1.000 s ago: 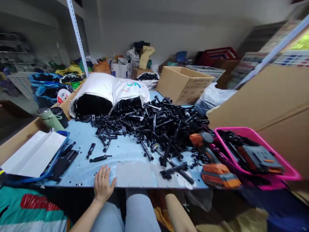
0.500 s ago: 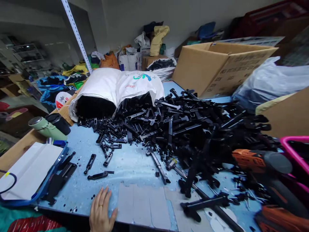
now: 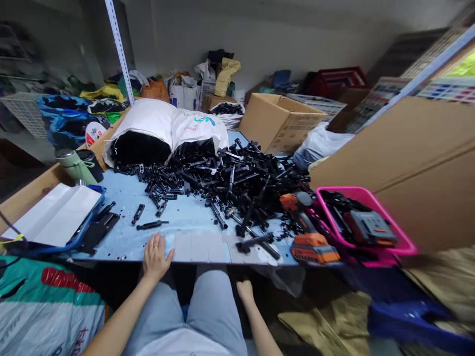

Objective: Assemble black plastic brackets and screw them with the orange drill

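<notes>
Wall behind blue table; on it a black part lies sideways, tip rightward; left hand spread at table edge, right hand below, grip unclear

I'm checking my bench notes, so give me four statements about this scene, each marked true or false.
1. The left hand is at the near edge of the table. True.
2. The drill lies inside the pink basket. False: the drill lies beside the pink basket.
3. The right hand touches the drill. False: the right hand is off the table, apart from the drill.
4. The open cardboard box stands behind the black parts. True.
</notes>
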{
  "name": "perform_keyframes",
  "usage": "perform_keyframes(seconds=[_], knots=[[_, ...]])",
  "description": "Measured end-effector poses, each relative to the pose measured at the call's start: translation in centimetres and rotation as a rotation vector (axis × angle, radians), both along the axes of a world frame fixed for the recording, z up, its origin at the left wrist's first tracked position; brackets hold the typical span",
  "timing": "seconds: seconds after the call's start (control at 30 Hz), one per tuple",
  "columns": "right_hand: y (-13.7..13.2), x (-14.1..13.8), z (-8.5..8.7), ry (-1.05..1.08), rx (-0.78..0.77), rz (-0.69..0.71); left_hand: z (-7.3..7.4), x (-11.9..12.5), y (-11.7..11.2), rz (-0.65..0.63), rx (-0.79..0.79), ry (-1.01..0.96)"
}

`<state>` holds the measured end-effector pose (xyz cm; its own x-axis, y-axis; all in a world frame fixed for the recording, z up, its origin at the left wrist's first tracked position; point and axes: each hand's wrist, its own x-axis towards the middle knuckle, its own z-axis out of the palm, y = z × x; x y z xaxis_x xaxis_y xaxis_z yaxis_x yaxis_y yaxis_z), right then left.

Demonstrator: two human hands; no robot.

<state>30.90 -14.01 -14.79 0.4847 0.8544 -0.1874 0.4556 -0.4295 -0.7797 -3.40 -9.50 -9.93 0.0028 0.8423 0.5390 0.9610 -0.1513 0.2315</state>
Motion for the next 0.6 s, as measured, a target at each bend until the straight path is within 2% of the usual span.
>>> perform_keyframes(seconds=[0.17,0.33,0.47,0.6], knots=[[-4.9,1.1,0.8,0.034,0.1,0.01,0.2,-0.6,0.3,-0.031,-0.067,-0.025],[-7.7,0.9,3.9,0.011,0.351,-0.09,0.3,-1.1,0.5,-0.051,-0.106,-0.002],[-8.4,0.0,6.3,0.103,0.468,-0.053,0.1,-1.3,0.8,-0.05,-0.128,0.009],[-7.1,-1.4,8.0,0.16,0.516,0.05,0.1,-1.6,1.1,-0.053,-0.152,0.009]])
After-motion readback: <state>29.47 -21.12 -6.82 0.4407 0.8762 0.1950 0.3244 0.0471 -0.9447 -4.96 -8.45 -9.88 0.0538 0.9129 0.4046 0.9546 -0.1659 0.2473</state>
